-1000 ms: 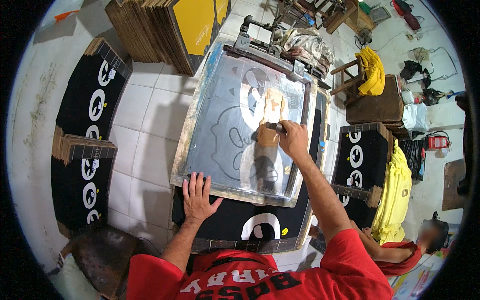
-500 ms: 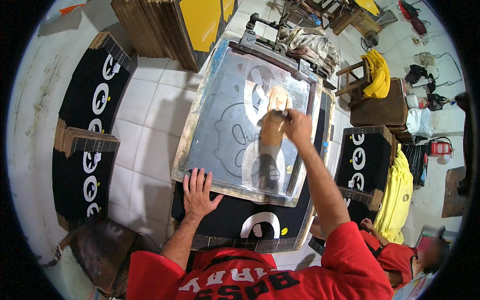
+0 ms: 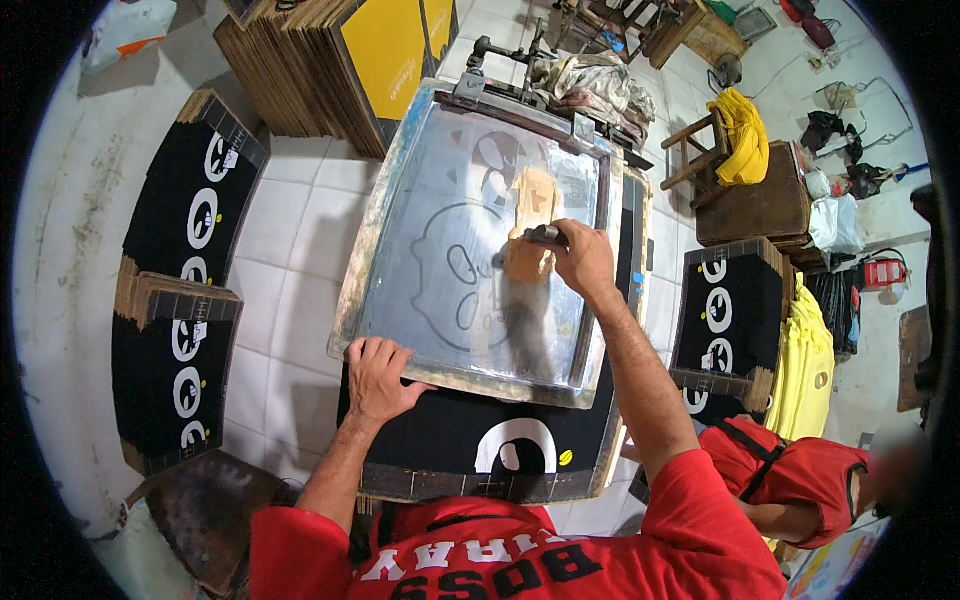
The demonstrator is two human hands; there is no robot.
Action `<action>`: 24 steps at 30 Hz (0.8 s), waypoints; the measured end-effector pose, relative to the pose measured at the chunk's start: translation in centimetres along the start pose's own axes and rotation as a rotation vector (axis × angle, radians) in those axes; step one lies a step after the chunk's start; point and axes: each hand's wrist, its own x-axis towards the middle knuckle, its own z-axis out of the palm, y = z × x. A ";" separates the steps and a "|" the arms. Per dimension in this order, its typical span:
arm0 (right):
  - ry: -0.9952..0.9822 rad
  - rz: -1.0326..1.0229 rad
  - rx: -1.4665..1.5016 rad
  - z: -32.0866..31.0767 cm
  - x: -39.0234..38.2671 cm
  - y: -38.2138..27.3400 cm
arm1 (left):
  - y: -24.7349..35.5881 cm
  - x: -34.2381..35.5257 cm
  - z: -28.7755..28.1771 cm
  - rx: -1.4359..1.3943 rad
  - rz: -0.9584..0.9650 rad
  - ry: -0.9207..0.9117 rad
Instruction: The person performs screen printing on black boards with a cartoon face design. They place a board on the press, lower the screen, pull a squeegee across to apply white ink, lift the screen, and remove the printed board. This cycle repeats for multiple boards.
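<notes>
A screen-printing frame (image 3: 500, 387) with grey mesh lies in front of me, above a black cloth (image 3: 430, 450) with a white eye shape and a small yellow leaf. My left hand (image 3: 377, 385) grips its near left corner, fingers curled over the rim and thumb along the near edge. Right of the mesh's middle, my right hand (image 3: 585, 262) is closed round a dark-handled squeegee (image 3: 542, 235). The squeegee sits at a patch of thick orange-tan ink (image 3: 535, 195). Its blade is mostly hidden by the hand and ink.
Boards with printed black cloths stand at left (image 3: 165, 390) and right (image 3: 728, 310). Yellow-faced boards (image 3: 385, 60) are stacked beyond. A clamp (image 3: 490, 90) holds the frame's far end. Yellow garments (image 3: 805, 370) hang at right, near another person in red (image 3: 790, 490).
My left hand's spread fingers have drawn together and curled over the rim. White shapes seen through the mesh have faded. The squeegee shifted slightly nearer. The other person moved further into view.
</notes>
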 end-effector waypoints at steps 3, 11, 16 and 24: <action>-0.097 -0.005 -0.011 -1.0 0.0 0.1 | 0.5 0.3 -0.6 -0.008 -0.014 -0.001; -0.274 0.039 -0.148 0.3 7.7 4.3 | 1.2 0.6 -1.0 0.011 -0.043 0.002; -0.255 0.044 -0.073 0.7 16.0 7.6 | 1.6 0.7 -1.3 0.020 -0.065 0.002; 0.078 0.012 0.002 3.8 3.9 3.3 | 1.9 0.9 -1.5 0.036 -0.046 -0.012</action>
